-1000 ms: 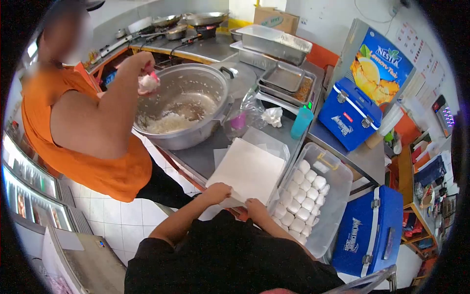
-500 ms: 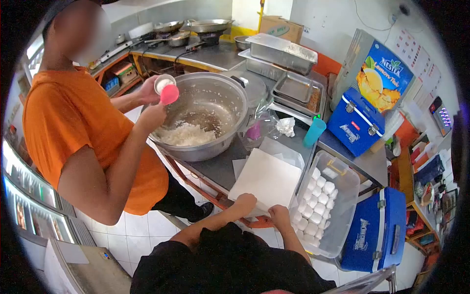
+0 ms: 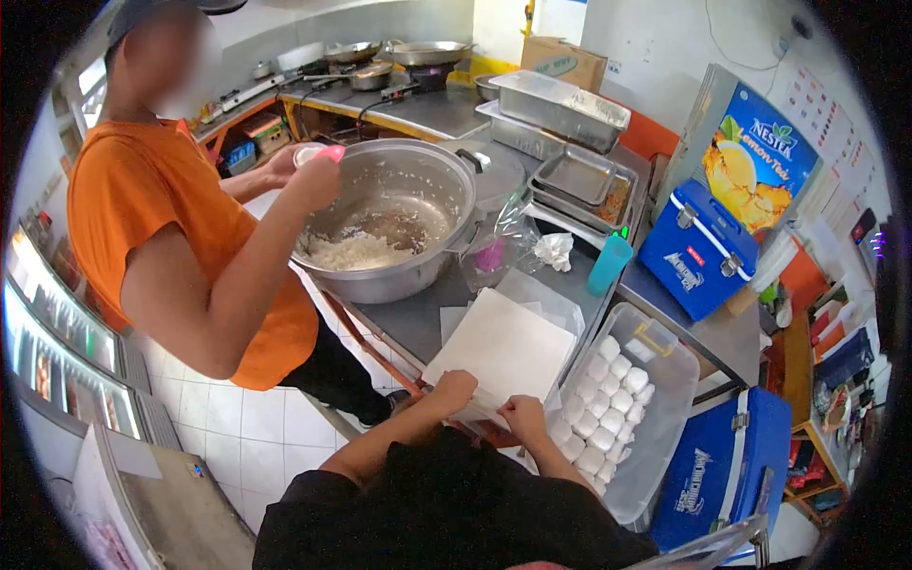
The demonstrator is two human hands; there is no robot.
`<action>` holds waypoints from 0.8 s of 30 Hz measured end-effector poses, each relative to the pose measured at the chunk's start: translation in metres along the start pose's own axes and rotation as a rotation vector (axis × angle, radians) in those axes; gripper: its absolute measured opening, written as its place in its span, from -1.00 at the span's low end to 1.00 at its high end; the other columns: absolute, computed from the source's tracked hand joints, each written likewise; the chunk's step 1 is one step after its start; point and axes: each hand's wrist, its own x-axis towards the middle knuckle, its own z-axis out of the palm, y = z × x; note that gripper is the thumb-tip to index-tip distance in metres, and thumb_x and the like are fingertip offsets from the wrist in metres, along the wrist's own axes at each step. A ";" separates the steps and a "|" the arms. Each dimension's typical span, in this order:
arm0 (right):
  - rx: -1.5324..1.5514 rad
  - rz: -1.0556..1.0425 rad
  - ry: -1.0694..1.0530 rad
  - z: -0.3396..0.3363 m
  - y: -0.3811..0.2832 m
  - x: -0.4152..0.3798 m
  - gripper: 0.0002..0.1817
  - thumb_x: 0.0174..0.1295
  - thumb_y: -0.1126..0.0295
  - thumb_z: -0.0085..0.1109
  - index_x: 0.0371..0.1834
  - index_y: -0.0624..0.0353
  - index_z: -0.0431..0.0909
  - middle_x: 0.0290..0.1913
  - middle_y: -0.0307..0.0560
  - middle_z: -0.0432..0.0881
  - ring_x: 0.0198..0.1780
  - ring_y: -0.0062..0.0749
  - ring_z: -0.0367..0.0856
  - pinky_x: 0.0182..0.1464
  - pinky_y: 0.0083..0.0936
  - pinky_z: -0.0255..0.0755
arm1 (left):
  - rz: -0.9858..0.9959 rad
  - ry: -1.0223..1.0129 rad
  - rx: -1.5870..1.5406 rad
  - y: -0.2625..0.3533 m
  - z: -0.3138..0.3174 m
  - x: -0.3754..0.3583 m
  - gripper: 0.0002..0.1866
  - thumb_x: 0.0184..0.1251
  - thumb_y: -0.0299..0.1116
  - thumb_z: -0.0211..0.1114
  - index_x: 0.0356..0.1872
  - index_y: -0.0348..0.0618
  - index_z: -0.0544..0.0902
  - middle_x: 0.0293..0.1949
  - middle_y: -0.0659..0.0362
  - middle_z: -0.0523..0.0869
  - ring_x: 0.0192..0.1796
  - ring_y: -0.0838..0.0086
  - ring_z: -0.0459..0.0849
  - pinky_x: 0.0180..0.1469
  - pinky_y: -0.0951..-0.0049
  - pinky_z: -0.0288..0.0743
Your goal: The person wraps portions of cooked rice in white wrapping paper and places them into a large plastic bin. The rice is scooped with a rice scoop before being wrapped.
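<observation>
A stack of white paper sheets [image 3: 503,342] lies at the near edge of the metal table. My left hand [image 3: 454,391] is closed at its front edge, fingers curled on the paper. To its right, my right hand [image 3: 524,416] pinches the near right corner of the paper. How many sheets my fingers hold is hidden. Right of my right hand stands a clear plastic bin [image 3: 665,427] with rows of white wrapped bundles [image 3: 600,404]. Clear plastic [image 3: 570,318] shows beneath and behind the stack.
A co-worker in an orange shirt [image 3: 180,228] holds a pink scoop [image 3: 330,153] and a small cup over a large pot [image 3: 427,256] of rice [image 3: 356,252]. A teal cup [image 3: 609,266], crumpled tissue [image 3: 554,252] and blue coolers [image 3: 698,247] stand to the right.
The view has shifted slightly. My hands stay at the paper's near edge, a little farther apart. The co-worker's scoop and cup have tilted and moved slightly left and up.
</observation>
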 end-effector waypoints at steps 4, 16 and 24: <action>-0.009 -0.060 0.090 0.014 0.016 -0.004 -0.81 -0.02 0.33 0.16 -0.51 0.25 0.58 -0.47 0.11 0.58 -0.36 -0.03 0.56 -0.26 -0.27 0.43 | -0.060 -0.008 -0.028 0.001 0.004 0.001 -0.81 -0.13 -0.36 0.31 -0.51 -0.27 0.62 -0.45 -0.09 0.61 -0.31 0.04 0.61 -0.26 0.17 0.49; -0.039 -0.036 0.039 0.009 0.016 0.004 -0.87 -0.02 0.35 0.15 -0.52 0.18 0.51 -0.47 0.05 0.56 -0.34 -0.02 0.54 -0.26 -0.22 0.41 | -0.051 -0.107 -0.083 0.005 -0.016 0.000 -0.74 -0.11 -0.20 0.31 -0.47 -0.19 0.63 -0.42 -0.05 0.63 -0.28 0.08 0.61 -0.23 0.19 0.47; -0.020 -0.096 0.079 0.012 0.018 -0.005 -0.89 -0.02 0.39 0.10 -0.41 0.12 0.50 -0.38 -0.01 0.49 -0.29 -0.10 0.51 -0.26 -0.28 0.41 | -0.031 0.176 -0.223 0.002 -0.009 -0.013 -0.80 0.01 -0.40 0.07 -0.37 -0.14 0.64 -0.36 -0.02 0.64 -0.24 0.10 0.62 -0.19 0.18 0.47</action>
